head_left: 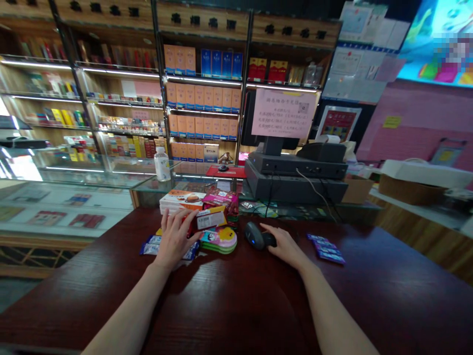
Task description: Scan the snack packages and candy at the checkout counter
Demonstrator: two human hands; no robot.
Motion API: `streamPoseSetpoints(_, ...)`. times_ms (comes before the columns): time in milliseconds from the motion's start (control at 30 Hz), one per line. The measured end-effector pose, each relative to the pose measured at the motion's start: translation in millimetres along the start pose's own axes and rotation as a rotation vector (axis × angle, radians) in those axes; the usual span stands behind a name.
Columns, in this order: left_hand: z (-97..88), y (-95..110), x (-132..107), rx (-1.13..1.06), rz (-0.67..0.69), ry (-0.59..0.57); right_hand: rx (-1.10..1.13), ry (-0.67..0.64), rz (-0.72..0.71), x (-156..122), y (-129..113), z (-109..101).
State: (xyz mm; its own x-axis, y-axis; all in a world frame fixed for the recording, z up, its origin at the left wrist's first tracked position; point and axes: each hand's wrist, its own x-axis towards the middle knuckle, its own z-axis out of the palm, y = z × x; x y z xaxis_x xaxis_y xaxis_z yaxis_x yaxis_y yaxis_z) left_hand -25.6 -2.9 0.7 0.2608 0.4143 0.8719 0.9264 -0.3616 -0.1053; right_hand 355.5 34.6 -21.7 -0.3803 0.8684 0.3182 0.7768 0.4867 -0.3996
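My left hand (pixel 173 237) lies with fingers spread on a heap of snack packets (pixel 212 219) on the dark wooden counter (pixel 236 296), touching a yellow packet with a white label (pixel 210 217). Under the heap lie a round colourful packet (pixel 220 239) and a flat box with an orange top (pixel 182 199). My right hand (pixel 283 245) curls round the handle of a black barcode scanner (pixel 255 235), which rests on the counter with a blue light on it.
A blue packet (pixel 327 248) lies right of the scanner. Behind stands a black cash register (pixel 295 175) with a pink notice (pixel 284 113). A plastic bottle (pixel 161 164) sits on the glass display case (pixel 74 182). Shelves of boxed goods fill the back wall.
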Motion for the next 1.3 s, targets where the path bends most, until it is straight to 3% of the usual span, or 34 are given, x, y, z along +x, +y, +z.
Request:
streamPoseSetpoints(200,-0.6,-2.5,-2.3,-0.004,-0.020,-0.027,0.098,0.071,-0.084,-1.0,-26.6,-11.5)
streamPoseSetpoints(367,-0.3,-3.3,-3.7,-0.025,-0.040,-0.050,0.289,0.006,-0.151,-3.3,-62.4,-15.7)
streamPoseSetpoints(533,-0.9,-1.9,-3.1,-0.011,-0.041,-0.034,0.357,-0.009,-0.228,-5.9,-80.8,-10.1)
streamPoseSetpoints(1133,1.8,-2.8,-4.5,0.017,-0.028,-0.021,0.454,-0.066,-0.197,-8.1,-93.6,-8.7)
streamPoseSetpoints(1300,-1.7,-1.9,-3.3,0.009,-0.035,-0.032,0.446,-0.052,-0.197,-5.4,-81.1,-7.9)
